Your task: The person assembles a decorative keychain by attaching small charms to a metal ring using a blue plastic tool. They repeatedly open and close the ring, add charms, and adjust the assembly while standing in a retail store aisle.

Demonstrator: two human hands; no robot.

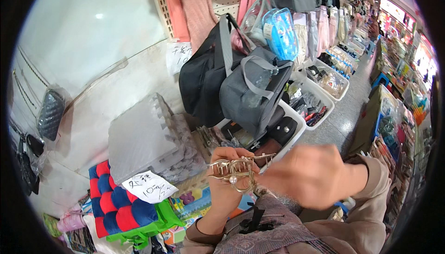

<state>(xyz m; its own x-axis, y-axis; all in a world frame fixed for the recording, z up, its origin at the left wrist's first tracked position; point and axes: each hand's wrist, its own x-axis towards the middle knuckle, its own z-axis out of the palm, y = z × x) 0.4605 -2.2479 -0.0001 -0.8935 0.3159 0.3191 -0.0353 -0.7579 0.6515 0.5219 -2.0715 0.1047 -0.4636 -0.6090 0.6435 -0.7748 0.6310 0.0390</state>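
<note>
My left hand (pixel 224 199) is closed around a gold-coloured metal hair claw clip (pixel 230 167) with long teeth and a pearl-like bead. Part of the metal piece reaches up and right from my left fingers, towards my other hand. Just to the right, my right hand (pixel 309 176) is smeared by motion; its fingers cannot be made out, nor whether it holds anything. Both hands are in front of my body, above a checked, patterned garment (pixel 266 224).
Black and grey bags (pixel 248 94) hang beyond my hands, over a white bin (pixel 296 123) of goods. Grey foam mats (pixel 139 138) and a red-and-blue cushion (pixel 121 207) are at left. An aisle floor (pixel 340 124) runs between bins and a stocked display (pixel 394 128).
</note>
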